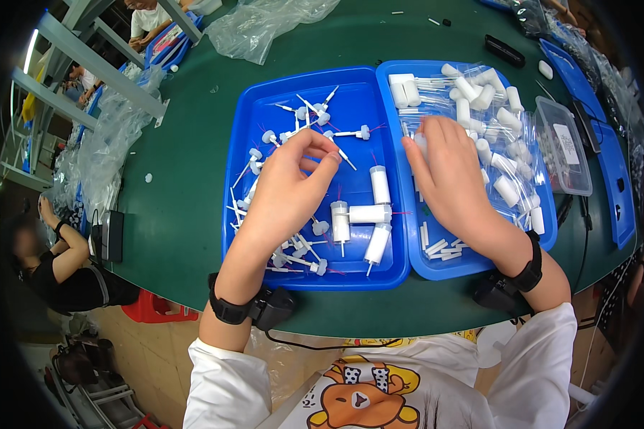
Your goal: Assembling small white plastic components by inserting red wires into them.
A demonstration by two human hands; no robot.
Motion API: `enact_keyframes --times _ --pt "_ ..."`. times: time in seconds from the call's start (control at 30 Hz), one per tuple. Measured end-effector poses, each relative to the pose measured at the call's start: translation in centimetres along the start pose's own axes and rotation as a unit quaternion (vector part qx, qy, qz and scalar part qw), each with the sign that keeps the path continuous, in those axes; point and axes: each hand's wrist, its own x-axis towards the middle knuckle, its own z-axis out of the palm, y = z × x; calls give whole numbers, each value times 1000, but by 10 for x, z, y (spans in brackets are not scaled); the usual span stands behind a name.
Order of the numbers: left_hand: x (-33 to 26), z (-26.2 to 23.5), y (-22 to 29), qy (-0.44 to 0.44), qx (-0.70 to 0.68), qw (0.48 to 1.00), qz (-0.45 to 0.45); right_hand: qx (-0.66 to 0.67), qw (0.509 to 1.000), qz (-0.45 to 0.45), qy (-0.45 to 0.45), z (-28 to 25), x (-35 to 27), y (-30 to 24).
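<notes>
My left hand (292, 182) is over the dark blue tray (240, 129), its thumb and forefinger pinched together at a thin white stick (347, 159) that slants out beside the fingertips. Around it lie several pale caps (321, 227) with white stems and thin red wires. Several white cylinders with clear ends, such as this one (381, 184), rest at that tray's right side. Over the lighter blue tray (408, 266), my right hand (447, 175) has thumb and fingers closed around a whitish cylinder (421, 145), mostly hidden by the fingers.
More white cylinders (506, 191) and clear tubes fill the right tray, with short white tubes (444, 249) near its front. A clear plastic box (562, 143) stands beside it. Plastic bags (261, 28) lie on the green table (186, 179). Other people sit at the left.
</notes>
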Motion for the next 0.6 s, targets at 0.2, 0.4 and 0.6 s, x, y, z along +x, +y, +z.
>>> enact_keyframes --times 0.2,0.4,0.6 --pt "0 3 -1 -11 -12 1000 7 -187 979 -12 -85 5 -11 7" --pt "-3 1 -2 -39 -43 998 7 -161 983 15 -85 -5 1 -7" --pt "-2 11 3 -96 -240 966 -12 232 969 -83 -9 -4 4 -15"
